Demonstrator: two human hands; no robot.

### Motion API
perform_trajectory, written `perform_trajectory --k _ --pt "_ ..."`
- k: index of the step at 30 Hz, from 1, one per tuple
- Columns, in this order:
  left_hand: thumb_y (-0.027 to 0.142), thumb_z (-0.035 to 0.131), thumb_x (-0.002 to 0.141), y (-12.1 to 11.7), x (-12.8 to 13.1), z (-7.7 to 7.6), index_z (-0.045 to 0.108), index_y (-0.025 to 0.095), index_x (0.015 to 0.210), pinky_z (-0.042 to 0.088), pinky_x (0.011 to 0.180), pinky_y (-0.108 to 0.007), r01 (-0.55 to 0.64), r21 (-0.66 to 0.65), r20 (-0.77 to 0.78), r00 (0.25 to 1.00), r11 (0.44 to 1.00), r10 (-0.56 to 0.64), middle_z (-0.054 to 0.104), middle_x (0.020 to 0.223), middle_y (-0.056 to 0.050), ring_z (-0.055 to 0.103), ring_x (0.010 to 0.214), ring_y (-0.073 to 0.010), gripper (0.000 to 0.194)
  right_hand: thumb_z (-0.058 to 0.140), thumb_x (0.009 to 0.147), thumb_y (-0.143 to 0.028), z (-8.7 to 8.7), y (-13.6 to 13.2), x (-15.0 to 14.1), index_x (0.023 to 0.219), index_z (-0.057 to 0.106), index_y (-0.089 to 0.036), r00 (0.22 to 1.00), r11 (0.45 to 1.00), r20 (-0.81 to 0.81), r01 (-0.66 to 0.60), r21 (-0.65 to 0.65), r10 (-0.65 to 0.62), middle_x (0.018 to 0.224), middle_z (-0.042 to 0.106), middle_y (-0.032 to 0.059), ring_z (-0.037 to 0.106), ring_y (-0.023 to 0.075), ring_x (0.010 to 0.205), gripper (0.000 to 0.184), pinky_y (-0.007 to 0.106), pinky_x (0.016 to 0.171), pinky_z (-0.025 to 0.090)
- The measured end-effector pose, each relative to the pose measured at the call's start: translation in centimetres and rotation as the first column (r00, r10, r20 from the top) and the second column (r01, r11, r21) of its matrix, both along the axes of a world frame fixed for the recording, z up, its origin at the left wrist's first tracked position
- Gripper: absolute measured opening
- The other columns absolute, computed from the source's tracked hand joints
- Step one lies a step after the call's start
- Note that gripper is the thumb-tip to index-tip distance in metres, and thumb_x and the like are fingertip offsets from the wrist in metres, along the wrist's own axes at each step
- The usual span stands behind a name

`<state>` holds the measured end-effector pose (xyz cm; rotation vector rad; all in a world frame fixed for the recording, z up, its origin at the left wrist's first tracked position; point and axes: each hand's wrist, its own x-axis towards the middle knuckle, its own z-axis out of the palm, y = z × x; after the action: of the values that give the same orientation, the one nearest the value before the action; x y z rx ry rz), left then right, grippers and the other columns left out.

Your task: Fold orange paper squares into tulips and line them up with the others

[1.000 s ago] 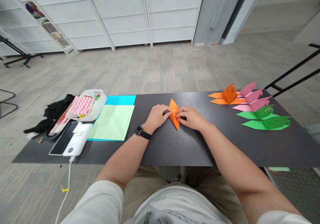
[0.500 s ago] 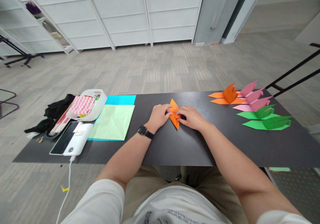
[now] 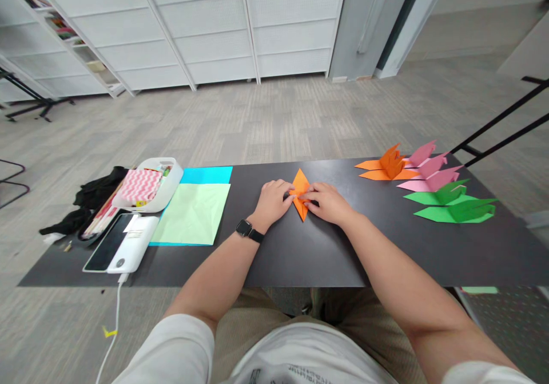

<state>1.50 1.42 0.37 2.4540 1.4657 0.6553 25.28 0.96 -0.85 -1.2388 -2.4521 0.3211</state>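
Note:
An orange folded paper [image 3: 301, 185], shaped like a narrow diamond, lies on the dark table in front of me. My left hand [image 3: 274, 201] grips its left side with thumb and fingers curled in. From the other side my right hand [image 3: 326, 202] pinches the paper's right edge near the middle. The diamond's upper and lower points stick out between the hands, while the fingertips partly cover its centre.
On the right stand folded paper figures in orange [image 3: 390, 163], pink [image 3: 429, 175] and green [image 3: 457, 209]. To the left lie light green paper [image 3: 195, 215] over blue sheets [image 3: 210, 174], a white basket [image 3: 170, 186], a phone [image 3: 109, 244] and a cabled power bank [image 3: 134, 244].
The orange paper has turned slightly, so its points now stand more nearly upright. Both hands stay on it with small finger shifts. The camera view has moved a little.

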Motion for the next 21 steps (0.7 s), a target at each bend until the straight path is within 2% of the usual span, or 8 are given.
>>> perform_trajectory --k 7,21 --pt "0.036 0.074 0.098 -0.5 -0.1 0.0 0.074 0.026 0.106 0.047 0.103 -0.044 0.064 0.003 -0.102 0.993 0.998 -0.063 0.074 0.116 -0.002 0.065 0.108 -0.0253 0.013 0.067 0.1 -0.028 -0.2 0.1 0.2 0.124 0.081 -0.031 0.999 0.999 0.004 0.045 -0.004 -0.045 0.116 0.07 0.0084 0.062 0.0269 0.109 0.028 0.042 0.096 0.045" --pt "0.041 0.073 0.098 -1.0 0.1 0.5 0.074 0.026 0.113 0.045 0.108 -0.046 0.073 -0.021 -0.138 0.988 0.997 -0.075 0.072 0.12 -0.004 0.064 0.112 -0.0262 0.022 0.063 0.1 -0.028 0.2 -0.1 -0.9 0.132 0.077 -0.028 0.987 0.99 0.09 0.137 -0.022 -0.134 0.119 0.07 0.0102 0.06 0.0294 0.111 0.035 0.043 0.094 0.044"
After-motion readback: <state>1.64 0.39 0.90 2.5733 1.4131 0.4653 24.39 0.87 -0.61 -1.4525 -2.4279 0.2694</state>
